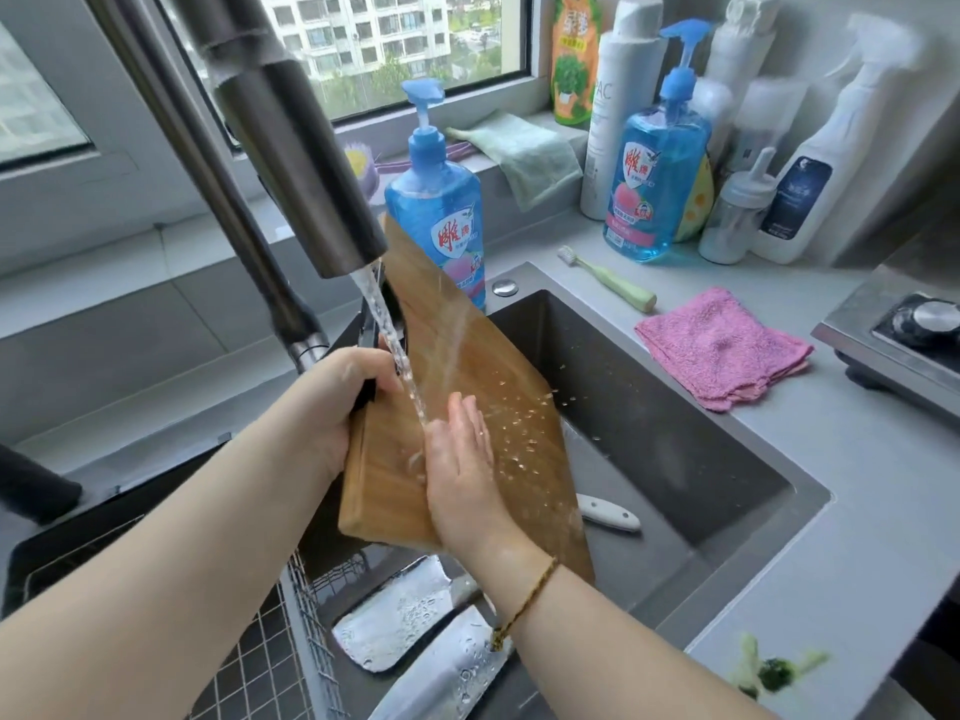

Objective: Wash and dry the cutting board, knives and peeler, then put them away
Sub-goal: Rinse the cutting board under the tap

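Left hand (pixel 337 407) is clamping one edge of the stiff, likely slippery brown wooden cutting board (pixel 467 356). Right hand (pixel 460 459) is pressing flat-fingered.

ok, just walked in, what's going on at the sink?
A person is rinsing the wooden cutting board under the running faucet, with the board tilted over the sink. The left hand grips the board's left edge. The right hand lies flat on its wet face, where the water lands. A cleaver blade, a second wide blade and a white-handled knife lie in the sink below, untouched. A pink cloth sits on the counter.
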